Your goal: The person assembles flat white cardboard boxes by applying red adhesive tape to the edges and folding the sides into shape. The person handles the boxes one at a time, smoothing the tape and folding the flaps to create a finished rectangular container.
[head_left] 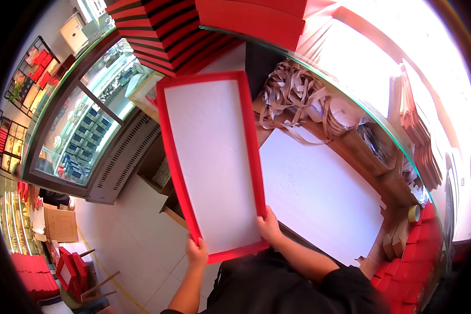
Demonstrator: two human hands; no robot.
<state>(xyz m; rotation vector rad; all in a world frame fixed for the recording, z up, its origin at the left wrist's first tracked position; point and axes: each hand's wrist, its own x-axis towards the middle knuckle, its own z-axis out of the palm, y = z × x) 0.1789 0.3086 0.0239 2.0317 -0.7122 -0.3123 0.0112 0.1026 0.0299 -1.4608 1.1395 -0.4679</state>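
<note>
A glazed display case (119,157) stands between nine and ten o'clock of the view. Stacked red boxes (165,34) rise at eleven. A shallow red tray (213,167), white inside, occupies the centre, running from eleven to six. A white sheet (319,196) lies at four; a ribbon tangle (290,94), between one and two. Left grip (196,253), at seven, and right grip (269,227), at five, are both closed on the tray's rim. A tape roll (414,213) sits at four, farther out.

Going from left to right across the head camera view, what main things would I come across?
Glass display case → shallow red-rimmed box, held by its sides near its lower end in the left hand and right hand → white sheet → roll of tape.
</note>
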